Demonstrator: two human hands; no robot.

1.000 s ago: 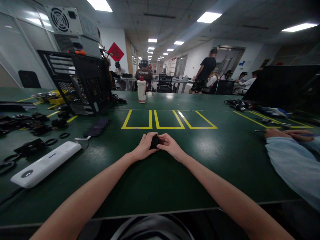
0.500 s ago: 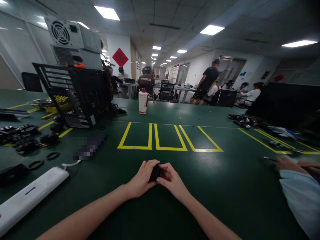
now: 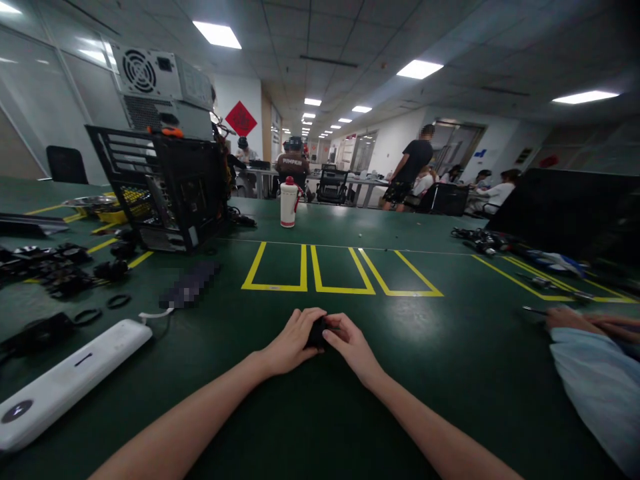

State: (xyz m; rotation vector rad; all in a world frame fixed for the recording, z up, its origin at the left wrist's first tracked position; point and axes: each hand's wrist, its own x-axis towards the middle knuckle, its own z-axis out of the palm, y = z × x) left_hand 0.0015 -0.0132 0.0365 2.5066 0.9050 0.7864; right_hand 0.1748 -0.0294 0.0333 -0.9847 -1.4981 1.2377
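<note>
A small black part [image 3: 317,333] sits between my two hands, low over the green table [image 3: 320,413] or resting on it; its exact kind is hidden by my fingers. My left hand [image 3: 294,341] is wrapped around its left side, thumb in front and fingers over the top. From the right, my right hand [image 3: 353,343] pinches its edge with thumb and fingertips. Yellow taped outlines [image 3: 345,291] lie on the table just beyond both hands.
Left stand an open black computer case [image 3: 165,193] with power supplies [image 3: 160,83] on top, black parts [image 3: 65,267] and a white elongated device [image 3: 75,380]. A white bottle [image 3: 288,205] stands ahead. At right, a co-worker's hand [image 3: 570,320] holds a thin tool.
The head view has tilted, so the table scene sits lower in the picture than a second ago. Both hands stay around the black part, with small shifts of the fingers.
</note>
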